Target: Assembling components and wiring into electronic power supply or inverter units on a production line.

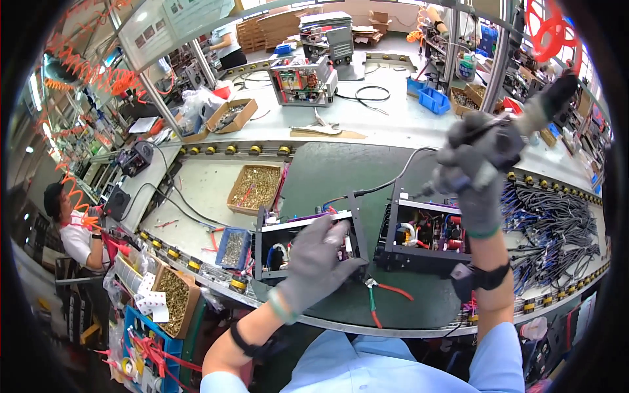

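My left hand (314,262), in a grey glove, is over the open black-framed electrical unit (262,252) on the green mat. Its thumb points right, apart from the fingers, and no held thing shows. Raised over the right side of the bench, my gloved right hand (475,177) is closed around a power screwdriver (508,141), blurred by motion. Its bit end points left, above a second open black-framed unit (426,252) with red and white parts inside. Cutting pliers (372,285) with one red and one green handle lie between the units, near the front edge.
Left of the units stand a blue bin (233,247) and a cardboard box (255,188) of small metal parts. A heap of black cables (557,226) lies at right. Behind are a finished-looking unit (303,82) and grey locking pliers (318,126). A co-worker (78,226) sits left.
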{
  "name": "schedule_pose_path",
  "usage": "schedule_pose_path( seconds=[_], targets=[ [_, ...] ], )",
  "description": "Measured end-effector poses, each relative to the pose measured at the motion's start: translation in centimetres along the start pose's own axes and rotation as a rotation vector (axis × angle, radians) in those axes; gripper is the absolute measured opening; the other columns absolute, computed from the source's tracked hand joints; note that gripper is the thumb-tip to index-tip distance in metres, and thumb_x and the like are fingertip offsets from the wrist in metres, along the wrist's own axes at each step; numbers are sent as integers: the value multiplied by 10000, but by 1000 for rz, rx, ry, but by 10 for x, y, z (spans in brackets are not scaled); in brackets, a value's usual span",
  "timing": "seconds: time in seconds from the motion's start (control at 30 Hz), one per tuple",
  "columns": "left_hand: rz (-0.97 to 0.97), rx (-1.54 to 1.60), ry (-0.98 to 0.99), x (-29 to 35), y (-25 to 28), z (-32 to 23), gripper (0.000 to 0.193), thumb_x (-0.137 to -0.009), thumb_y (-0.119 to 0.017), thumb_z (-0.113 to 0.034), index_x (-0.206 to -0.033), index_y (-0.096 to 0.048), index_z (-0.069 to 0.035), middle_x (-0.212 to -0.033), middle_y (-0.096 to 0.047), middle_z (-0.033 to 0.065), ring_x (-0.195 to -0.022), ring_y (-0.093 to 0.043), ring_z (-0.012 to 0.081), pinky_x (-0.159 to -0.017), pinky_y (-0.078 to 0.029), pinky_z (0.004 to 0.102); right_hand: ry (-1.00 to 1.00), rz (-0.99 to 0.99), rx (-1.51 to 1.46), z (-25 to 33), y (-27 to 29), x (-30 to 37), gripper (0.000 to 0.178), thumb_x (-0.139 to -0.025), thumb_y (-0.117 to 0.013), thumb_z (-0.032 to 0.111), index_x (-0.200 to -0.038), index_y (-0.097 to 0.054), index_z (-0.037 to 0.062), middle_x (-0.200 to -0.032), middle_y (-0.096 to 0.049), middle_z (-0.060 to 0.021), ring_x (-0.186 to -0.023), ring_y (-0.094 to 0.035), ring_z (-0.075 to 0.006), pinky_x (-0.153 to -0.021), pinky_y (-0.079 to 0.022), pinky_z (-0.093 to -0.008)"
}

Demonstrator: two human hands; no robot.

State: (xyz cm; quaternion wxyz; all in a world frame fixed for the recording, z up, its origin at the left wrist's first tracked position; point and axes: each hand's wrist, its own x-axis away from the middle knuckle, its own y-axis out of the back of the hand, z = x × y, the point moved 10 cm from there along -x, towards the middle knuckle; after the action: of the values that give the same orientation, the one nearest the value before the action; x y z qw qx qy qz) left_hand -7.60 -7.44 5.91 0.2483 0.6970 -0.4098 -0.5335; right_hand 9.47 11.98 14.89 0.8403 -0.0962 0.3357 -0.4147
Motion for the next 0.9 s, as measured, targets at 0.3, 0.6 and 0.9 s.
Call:
schedule_pose_path(
  seconds=[0.3, 0.6, 0.9],
  targets=[
    [364, -410, 131, 40, -11, 40, 899, -717, -757, -571, -1352, -512, 17, -1383, -513, 251, -1349, -440, 356, -1173, -237, 492, -57, 80, 410, 10, 2, 83, 437, -730, -751, 40, -1121, -556, 60, -909, -611, -57, -736, -616, -146, -668, -532, -285],
    [280, -57, 29, 32, 3, 32, 778, -591, -867, -265, -1252, -544, -11, -1238, -597, 209, -1087, -584, 410, -973, -444, 503, -135, 557, 1594, -36, 31, 162, 461, -594, -766, 111, -1046, -675, 110, -1401, -498, -180, -1230, -538, -370, -891, -550, -440],
    [137, -357, 58, 60, -9, 64, 877, -581, -844, -159, -1380, -486, -107, -1202, -584, 159, -1163, -528, 375, -1088, -322, 526, -15, 384, 1650, -77, 58, 150, 351, -619, -732, 104, -962, -657, 106, -1325, -474, -159, -1263, -453, -382, -833, -571, -457]
  ],
)
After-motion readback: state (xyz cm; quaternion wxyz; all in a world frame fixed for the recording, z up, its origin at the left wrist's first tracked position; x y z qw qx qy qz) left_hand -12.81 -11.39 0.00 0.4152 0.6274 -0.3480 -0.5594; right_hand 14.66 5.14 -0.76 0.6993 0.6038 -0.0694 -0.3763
